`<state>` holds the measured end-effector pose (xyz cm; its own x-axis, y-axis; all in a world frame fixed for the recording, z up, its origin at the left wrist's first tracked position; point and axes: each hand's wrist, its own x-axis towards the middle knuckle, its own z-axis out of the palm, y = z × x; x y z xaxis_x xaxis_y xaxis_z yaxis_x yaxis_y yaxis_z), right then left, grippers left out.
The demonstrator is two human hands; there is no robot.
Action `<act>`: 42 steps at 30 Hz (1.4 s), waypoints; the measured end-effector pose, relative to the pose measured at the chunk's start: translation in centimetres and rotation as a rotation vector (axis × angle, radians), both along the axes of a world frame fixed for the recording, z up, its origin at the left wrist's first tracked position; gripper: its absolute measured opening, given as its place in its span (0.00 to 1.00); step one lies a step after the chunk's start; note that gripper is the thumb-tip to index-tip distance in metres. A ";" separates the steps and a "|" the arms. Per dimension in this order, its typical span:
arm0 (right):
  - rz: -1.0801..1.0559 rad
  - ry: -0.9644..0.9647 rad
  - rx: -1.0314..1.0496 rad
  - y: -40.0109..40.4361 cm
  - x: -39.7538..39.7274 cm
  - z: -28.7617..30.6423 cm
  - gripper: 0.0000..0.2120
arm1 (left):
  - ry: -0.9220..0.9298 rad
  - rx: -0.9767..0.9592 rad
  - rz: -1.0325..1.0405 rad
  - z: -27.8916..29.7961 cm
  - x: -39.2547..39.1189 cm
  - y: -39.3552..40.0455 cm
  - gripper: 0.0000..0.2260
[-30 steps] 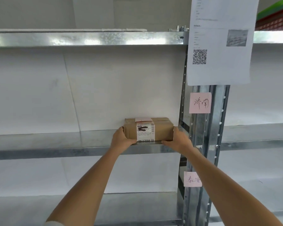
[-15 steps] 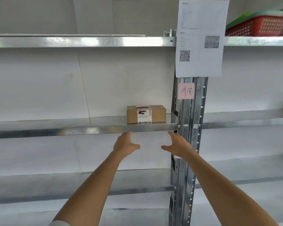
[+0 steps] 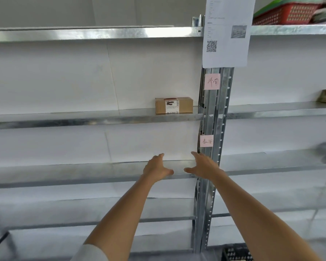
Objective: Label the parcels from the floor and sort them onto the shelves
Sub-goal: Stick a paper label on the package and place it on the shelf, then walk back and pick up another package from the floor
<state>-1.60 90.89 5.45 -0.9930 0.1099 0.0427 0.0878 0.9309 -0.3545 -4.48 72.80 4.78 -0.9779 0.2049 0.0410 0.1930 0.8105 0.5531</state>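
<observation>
Fingers spread and holding nothing, the left hand [image 3: 156, 169] and right hand [image 3: 203, 166] are hovering before a lower shelf. The labelled cardboard parcel [image 3: 174, 105] is sitting above on the metal shelf [image 3: 83, 118], beside the upright post [image 3: 214, 119] carrying pink notes [image 3: 212, 81] and a QR-code sheet [image 3: 227, 31].

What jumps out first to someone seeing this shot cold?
The lone cardboard parcel with a printed label, sitting on the metal shelf just left of the upright post. Below it, the left hand and right hand hang open and empty in front of the next shelf down. Also eye-catching: two pink sticky notes on the post and a white sheet with a QR code above them.
</observation>
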 end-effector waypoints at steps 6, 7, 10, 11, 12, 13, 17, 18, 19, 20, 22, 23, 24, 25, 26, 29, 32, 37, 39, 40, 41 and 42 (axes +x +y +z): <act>0.048 -0.021 -0.012 -1.2 1.4 -0.8 0.40 | -0.001 0.022 0.019 -0.3 2.7 -0.3 0.38; 0.058 -0.024 -0.016 -1.4 1.4 -0.9 0.40 | 0.009 0.022 0.027 -0.2 2.9 -0.5 0.38; 0.093 -0.025 -0.020 -2.4 1.4 -1.4 0.39 | 0.008 0.027 0.058 -0.3 3.4 -1.6 0.39; 0.105 -0.027 -0.019 -2.9 1.3 -1.6 0.39 | 0.004 0.035 0.071 -0.4 3.5 -2.2 0.39; 0.123 -0.029 -0.022 -3.5 1.2 -1.7 0.38 | 0.002 0.041 0.083 -0.6 3.6 -2.8 0.39; 0.141 -0.032 -0.029 -4.2 1.1 -1.8 0.38 | 0.003 0.042 0.096 -0.8 3.8 -3.6 0.39; 0.222 -0.044 -0.022 -8.5 -0.4 -1.8 0.39 | -0.001 0.006 0.171 -1.3 3.6 -8.4 0.38; 0.241 -0.049 -0.016 -10.0 -0.9 -1.7 0.39 | -0.005 0.004 0.199 -1.4 3.5 -10.0 0.38; 0.259 -0.054 -0.012 -11.5 -1.6 -1.5 0.39 | -0.012 0.003 0.229 -1.5 3.3 -11.7 0.38; 0.280 -0.056 -0.007 -13.3 -2.3 -1.5 0.39 | -0.015 0.005 0.256 -1.6 3.2 -13.6 0.39; 0.331 -0.056 0.004 -17.4 -3.8 -1.5 0.40 | -0.021 0.022 0.307 -1.8 2.8 -17.7 0.38; 0.362 -0.054 0.006 -19.8 -4.6 -1.4 0.40 | -0.018 0.031 0.338 -1.9 2.6 -20.0 0.38; 0.392 -0.054 0.007 -22.2 -5.4 -1.3 0.40 | -0.010 0.037 0.373 -1.9 2.4 -22.2 0.38; 0.434 -0.056 0.013 -25.6 -6.4 -1.5 0.39 | -0.001 0.041 0.416 -2.0 2.1 -25.3 0.37; 0.464 -0.058 0.014 -28.3 -7.1 -1.5 0.39 | 0.003 0.046 0.440 -2.0 1.9 -27.8 0.37; 0.540 -0.062 0.001 -36.1 -8.3 -1.3 0.39 | -0.008 0.066 0.518 -1.8 1.8 -35.1 0.38; 0.652 -0.083 -0.019 -45.2 -9.2 -0.9 0.40 | -0.016 0.083 0.634 -1.1 2.3 -44.2 0.38; 0.854 -0.085 -0.033 -59.4 -9.3 -0.2 0.41 | 0.009 0.090 0.815 -0.5 5.0 -56.8 0.38; 0.951 -0.093 -0.042 -64.7 -8.4 0.0 0.40 | 0.009 0.083 0.900 -0.6 6.5 -61.2 0.37; 0.995 -0.103 -0.050 -67.2 -8.0 0.0 0.40 | 0.015 0.085 0.943 -0.8 7.2 -63.2 0.37; 1.037 -0.115 -0.056 -69.7 -7.6 -0.2 0.40 | 0.020 0.089 0.980 -0.9 7.9 -65.2 0.38; 1.080 -0.123 -0.063 -72.1 -7.3 -0.4 0.40 | 0.022 0.091 1.015 -1.1 8.5 -67.0 0.38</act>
